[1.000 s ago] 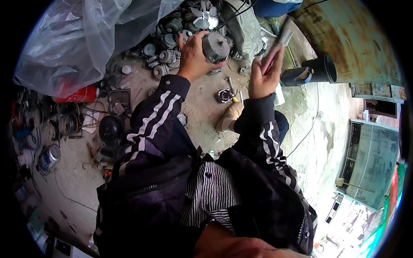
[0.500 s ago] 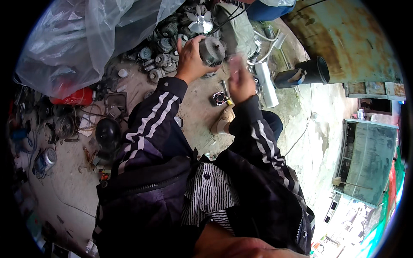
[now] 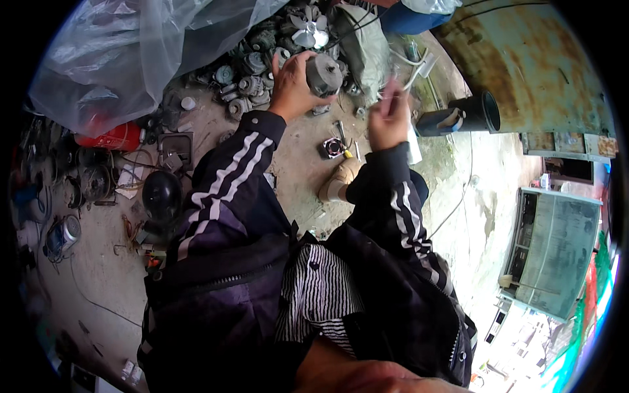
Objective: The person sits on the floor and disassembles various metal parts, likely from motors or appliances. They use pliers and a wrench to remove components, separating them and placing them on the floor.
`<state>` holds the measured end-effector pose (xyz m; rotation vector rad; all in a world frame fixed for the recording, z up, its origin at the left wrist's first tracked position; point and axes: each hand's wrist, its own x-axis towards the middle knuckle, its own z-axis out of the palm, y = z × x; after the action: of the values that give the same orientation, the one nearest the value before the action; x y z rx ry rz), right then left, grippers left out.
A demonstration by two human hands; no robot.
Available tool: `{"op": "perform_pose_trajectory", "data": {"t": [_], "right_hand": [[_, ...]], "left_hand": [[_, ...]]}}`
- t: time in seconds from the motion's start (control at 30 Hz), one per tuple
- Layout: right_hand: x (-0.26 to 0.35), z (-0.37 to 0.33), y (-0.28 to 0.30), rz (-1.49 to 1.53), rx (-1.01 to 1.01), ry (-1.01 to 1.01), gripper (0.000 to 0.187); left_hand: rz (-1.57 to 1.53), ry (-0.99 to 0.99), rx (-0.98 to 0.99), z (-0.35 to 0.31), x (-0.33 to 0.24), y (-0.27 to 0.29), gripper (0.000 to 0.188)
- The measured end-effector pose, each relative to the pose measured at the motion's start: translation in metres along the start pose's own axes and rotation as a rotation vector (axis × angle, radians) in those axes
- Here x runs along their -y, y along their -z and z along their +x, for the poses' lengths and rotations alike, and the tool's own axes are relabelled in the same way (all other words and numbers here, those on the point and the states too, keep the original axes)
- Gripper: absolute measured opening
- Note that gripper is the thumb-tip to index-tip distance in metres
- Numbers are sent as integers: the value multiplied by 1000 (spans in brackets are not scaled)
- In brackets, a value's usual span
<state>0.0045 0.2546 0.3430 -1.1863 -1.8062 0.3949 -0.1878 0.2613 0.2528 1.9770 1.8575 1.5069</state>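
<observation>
Cylinder point(image 3: 324, 75) | in left hand point(image 3: 291, 88) | right hand point(image 3: 388, 127), holding blurred tool point(image 3: 391, 96), apart

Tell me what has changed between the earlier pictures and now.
The right hand, gripping a blurred pinkish object, swung left toward the round grey part, then partly back right. Nothing was taken up or let go. The left hand still holds that part.
</observation>
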Motion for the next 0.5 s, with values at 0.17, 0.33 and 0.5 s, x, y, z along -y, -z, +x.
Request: {"op": "perform_pose_trajectory", "data": {"t": [0.17,0.33,0.5], "right_hand": [[-4,1,3,-83,-483,98,40],[-10,-26,-14,-213,201,-32,36],[-6,-1,-13,-32,-369,78,24]], "left_hand": [[-39,19,-26,8,-7,-3,98],[6,37,-70,3,11,2,100],[-38,8,-92,9,-2,5,98]]}}
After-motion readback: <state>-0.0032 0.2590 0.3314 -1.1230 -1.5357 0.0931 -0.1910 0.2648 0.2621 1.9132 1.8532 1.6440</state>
